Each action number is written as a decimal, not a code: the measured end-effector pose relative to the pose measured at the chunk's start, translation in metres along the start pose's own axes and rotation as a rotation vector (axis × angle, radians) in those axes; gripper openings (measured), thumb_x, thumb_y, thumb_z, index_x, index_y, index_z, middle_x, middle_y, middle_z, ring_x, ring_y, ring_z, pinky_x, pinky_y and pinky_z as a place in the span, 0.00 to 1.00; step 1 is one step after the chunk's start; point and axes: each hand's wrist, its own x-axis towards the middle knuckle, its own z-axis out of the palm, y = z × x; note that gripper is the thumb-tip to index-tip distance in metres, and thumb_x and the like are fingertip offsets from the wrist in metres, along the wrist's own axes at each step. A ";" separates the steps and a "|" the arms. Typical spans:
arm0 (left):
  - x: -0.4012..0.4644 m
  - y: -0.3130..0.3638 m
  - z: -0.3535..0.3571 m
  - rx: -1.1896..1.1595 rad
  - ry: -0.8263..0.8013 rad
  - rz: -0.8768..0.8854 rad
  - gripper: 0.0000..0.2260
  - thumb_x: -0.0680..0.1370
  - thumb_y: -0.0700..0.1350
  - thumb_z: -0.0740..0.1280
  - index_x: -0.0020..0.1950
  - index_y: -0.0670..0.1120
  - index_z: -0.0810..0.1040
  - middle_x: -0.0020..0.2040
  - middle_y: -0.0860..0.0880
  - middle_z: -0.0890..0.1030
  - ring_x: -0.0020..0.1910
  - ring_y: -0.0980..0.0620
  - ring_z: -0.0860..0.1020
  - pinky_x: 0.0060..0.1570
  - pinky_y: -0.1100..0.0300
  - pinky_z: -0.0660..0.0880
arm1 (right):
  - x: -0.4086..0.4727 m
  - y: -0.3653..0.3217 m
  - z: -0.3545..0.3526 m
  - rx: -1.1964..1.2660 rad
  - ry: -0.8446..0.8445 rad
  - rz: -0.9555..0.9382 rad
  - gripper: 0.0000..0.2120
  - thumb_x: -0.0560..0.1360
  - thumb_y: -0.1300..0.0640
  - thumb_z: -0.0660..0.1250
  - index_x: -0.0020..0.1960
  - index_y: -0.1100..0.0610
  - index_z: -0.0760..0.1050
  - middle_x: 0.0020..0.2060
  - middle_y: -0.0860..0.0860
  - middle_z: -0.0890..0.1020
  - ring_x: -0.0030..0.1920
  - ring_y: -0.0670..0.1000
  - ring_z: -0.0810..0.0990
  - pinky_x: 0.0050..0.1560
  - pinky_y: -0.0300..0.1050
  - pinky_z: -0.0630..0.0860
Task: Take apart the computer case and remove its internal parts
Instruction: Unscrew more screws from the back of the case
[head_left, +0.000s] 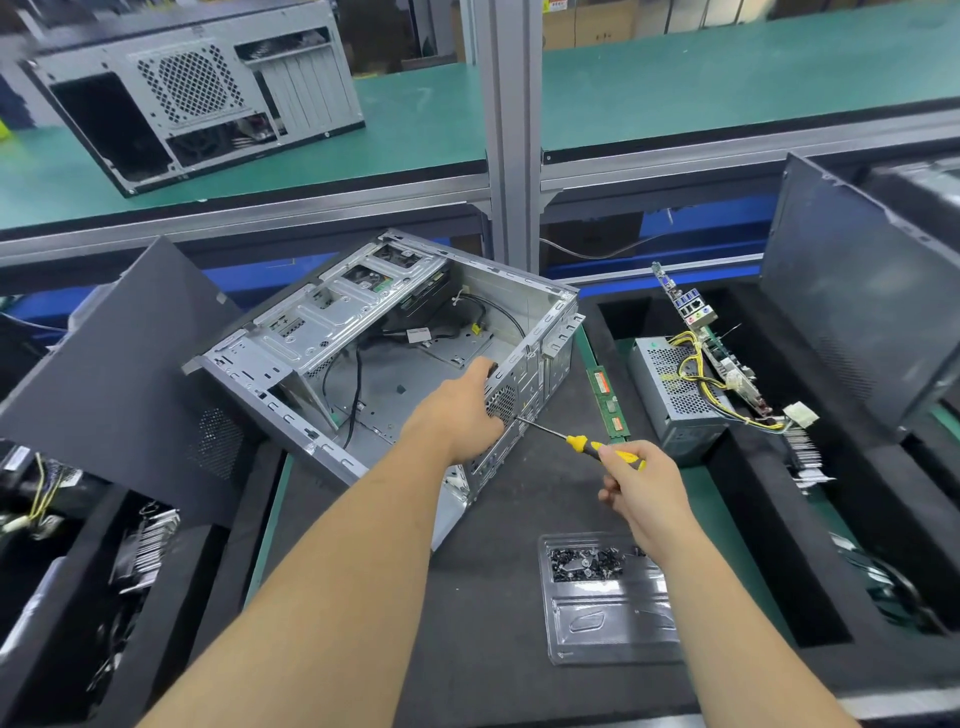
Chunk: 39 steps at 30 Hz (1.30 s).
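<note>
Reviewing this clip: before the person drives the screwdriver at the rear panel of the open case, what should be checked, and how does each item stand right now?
1. Case steadied: left hand grips the rear edge of the computer case. Ok.
2. Tool held: right hand grips the yellow-handled screwdriver. Ok.
3. Tip seated in a screw: the tip meets the rear panel beside the left hand, but the screw head is too small to see. Cannot tell.
4. Fingers away from the tip: left hand sits very close to it. Not ok.
5. Place for loose screws: screw tray lies near the right forearm, already holding screws. Ok.
6. Cables freed: black cables lie inside the case; whether their ends are attached is unclear. Cannot tell.
</note>
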 end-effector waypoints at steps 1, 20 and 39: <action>0.000 0.000 0.000 0.002 0.002 0.000 0.28 0.75 0.43 0.64 0.74 0.53 0.60 0.38 0.46 0.77 0.37 0.46 0.77 0.31 0.55 0.67 | 0.000 -0.001 0.001 0.009 -0.001 -0.010 0.04 0.78 0.61 0.69 0.51 0.61 0.75 0.35 0.55 0.74 0.33 0.51 0.71 0.37 0.48 0.75; 0.003 -0.002 0.003 0.011 0.008 0.001 0.28 0.76 0.45 0.65 0.74 0.53 0.60 0.38 0.47 0.77 0.36 0.47 0.77 0.31 0.56 0.68 | 0.006 -0.001 0.002 -0.064 0.017 0.023 0.10 0.80 0.54 0.67 0.43 0.59 0.78 0.31 0.54 0.72 0.28 0.49 0.69 0.29 0.43 0.72; 0.002 0.000 0.001 -0.001 0.004 -0.018 0.26 0.76 0.44 0.65 0.72 0.54 0.61 0.40 0.46 0.77 0.38 0.46 0.77 0.33 0.55 0.69 | 0.005 -0.002 0.006 -0.067 0.030 0.239 0.15 0.82 0.46 0.57 0.51 0.57 0.74 0.32 0.55 0.73 0.24 0.50 0.67 0.23 0.39 0.66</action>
